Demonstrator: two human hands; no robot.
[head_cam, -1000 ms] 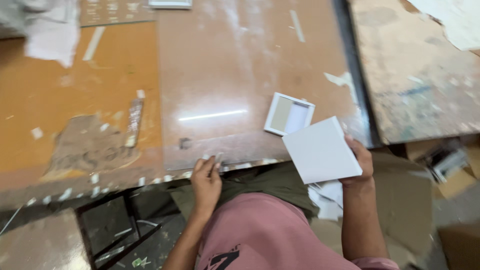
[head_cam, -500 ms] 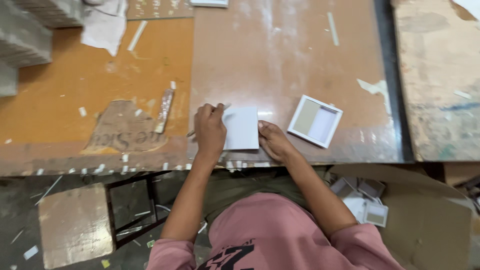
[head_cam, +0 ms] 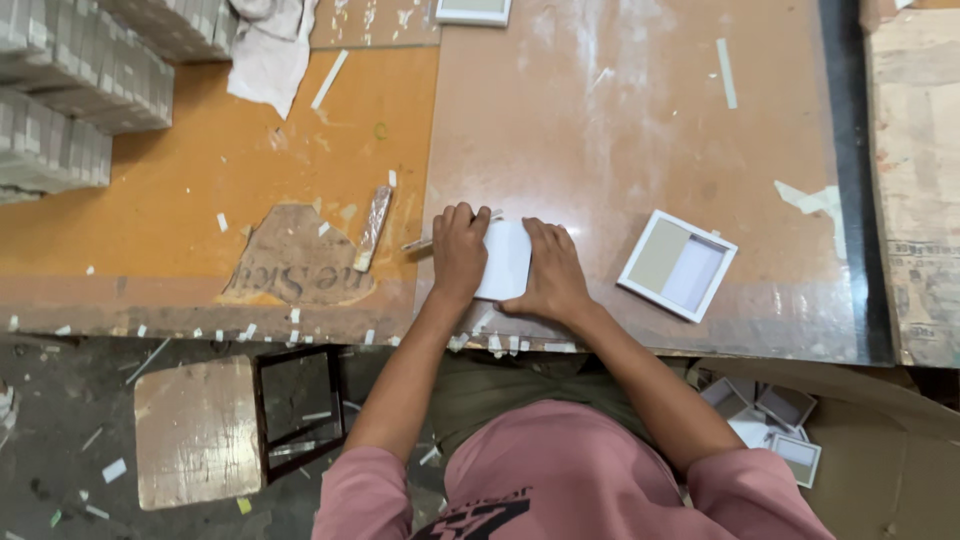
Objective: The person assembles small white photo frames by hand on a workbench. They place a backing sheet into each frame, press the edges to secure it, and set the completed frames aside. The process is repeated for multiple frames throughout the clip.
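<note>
Along the tabletop's (head_cam: 620, 130) left edge sit stacks of grey boxes (head_cam: 70, 95), with a crumpled cloth (head_cam: 265, 50) beside them near the far edge. Further right, a scraper (head_cam: 373, 227) lies on the torn patch, and a thin stick (head_cam: 420, 243) pokes out just beside your left hand (head_cam: 458, 255). That hand is pressed flat, fingers spread, on the left side of the white card (head_cam: 503, 260), which lies close to the near edge. Your right hand (head_cam: 548, 272) presses down on its right side, so the card sits directly between the two hands, both touching it and neither nearer. Its long axis runs roughly from near edge to far edge, tilted slightly. Neither hand is clenched; both pin the card rather than grip it. Well apart to the right lies an open white tray (head_cam: 677, 265), angled to the near edge.
</note>
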